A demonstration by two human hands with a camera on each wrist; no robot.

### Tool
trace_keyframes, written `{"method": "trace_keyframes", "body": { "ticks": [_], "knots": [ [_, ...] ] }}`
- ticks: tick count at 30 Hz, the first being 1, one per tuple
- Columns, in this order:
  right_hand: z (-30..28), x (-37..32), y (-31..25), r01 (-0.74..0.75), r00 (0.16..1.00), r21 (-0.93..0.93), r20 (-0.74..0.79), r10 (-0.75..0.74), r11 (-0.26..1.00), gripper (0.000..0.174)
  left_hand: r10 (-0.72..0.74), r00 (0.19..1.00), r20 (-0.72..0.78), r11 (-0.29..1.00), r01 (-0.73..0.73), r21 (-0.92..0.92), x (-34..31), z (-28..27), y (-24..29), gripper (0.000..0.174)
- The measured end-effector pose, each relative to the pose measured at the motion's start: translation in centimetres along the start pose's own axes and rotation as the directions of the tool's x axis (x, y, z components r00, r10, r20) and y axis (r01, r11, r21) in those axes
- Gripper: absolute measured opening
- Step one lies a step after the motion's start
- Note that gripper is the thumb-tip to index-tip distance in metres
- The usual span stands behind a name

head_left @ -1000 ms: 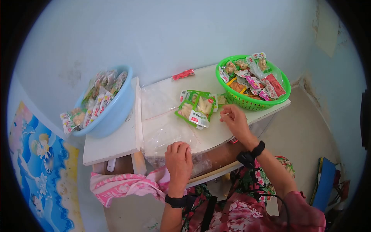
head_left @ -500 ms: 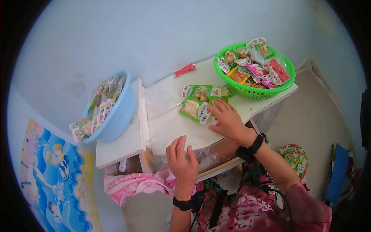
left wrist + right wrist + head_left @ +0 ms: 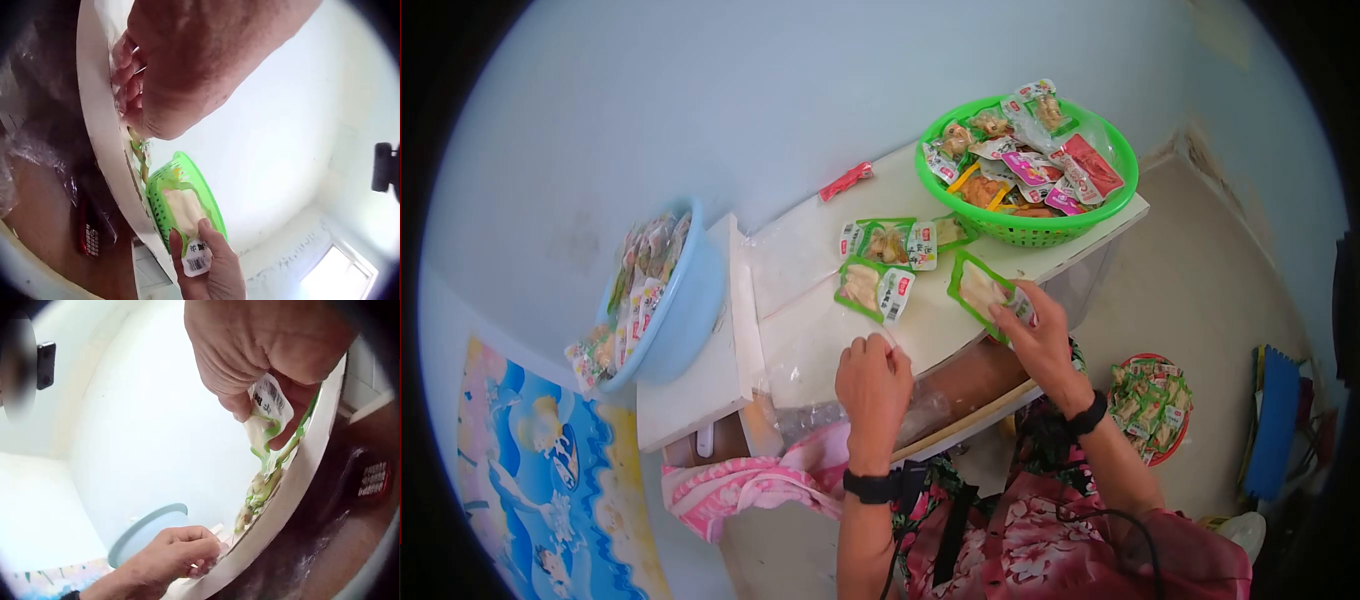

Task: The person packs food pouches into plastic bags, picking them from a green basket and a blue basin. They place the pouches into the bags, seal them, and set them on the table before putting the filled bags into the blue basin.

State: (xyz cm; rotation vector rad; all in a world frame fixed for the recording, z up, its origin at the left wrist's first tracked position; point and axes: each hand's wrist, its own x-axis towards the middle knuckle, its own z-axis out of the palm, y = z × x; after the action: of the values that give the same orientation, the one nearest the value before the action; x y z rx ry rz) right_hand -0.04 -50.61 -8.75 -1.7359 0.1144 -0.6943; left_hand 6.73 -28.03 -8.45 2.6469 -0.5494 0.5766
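Note:
In the head view my right hand [image 3: 1042, 335] pinches a green-edged snack packet [image 3: 980, 288] with pale pieces inside, lifted near the table's front edge. Its white label end sits between thumb and fingers, as the left wrist view also shows. Two more packets, one with brownish pieces [image 3: 887, 243] and one with pale pieces [image 3: 862, 286], lie on the white table. Another green packet [image 3: 952, 232] lies partly behind the basket's rim. My left hand [image 3: 874, 385] is at the table's front edge, its curled fingers pinching a clear plastic bag [image 3: 800, 350] that is hard to make out.
A green basket [image 3: 1032, 232] full of mixed packets stands at the back right. A blue basin [image 3: 685, 310] with packets stands at the left. A red packet [image 3: 846, 182] lies by the wall. Below sits an open drawer [image 3: 975, 385] with a pink towel [image 3: 750, 480] over it.
My right hand has picked up a green-edged packet from the table and drawn it toward the front edge. My left hand's fingers have curled in at the clear bag.

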Motion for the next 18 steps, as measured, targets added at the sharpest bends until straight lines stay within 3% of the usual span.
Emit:
{"method": "trace_keyframes", "body": {
  "ticks": [2, 7, 11, 18],
  "knots": [
    [-0.3, -1.4, -0.7, -0.227, 0.974, 0.180, 0.028, 0.226, 0.957, 0.029, 0.011, 0.999, 0.047, 1.000, -0.011, -0.008, -1.2, -0.8, -0.1, 0.020],
    [0.7, -4.4, 0.8, -0.295, 0.955, 0.376, 0.121, 0.269, 0.878, 0.028, 0.167, 0.983, 0.075, 0.898, -0.120, -0.422, -3.7, -3.3, -1.2, 0.008],
    [1.1, -5.5, 1.0, -0.357, 0.934, 0.443, 0.164, 0.317, 0.822, 0.028, 0.051, 0.989, 0.137, 0.811, 0.039, -0.584, -4.4, -3.9, -1.5, 0.007],
    [1.2, -4.5, -0.3, -0.379, 0.925, 0.431, 0.208, 0.319, 0.819, 0.023, 0.109, 0.994, 0.015, 0.841, -0.084, -0.534, -4.2, -4.2, 0.7, 0.006]
  ]
}}
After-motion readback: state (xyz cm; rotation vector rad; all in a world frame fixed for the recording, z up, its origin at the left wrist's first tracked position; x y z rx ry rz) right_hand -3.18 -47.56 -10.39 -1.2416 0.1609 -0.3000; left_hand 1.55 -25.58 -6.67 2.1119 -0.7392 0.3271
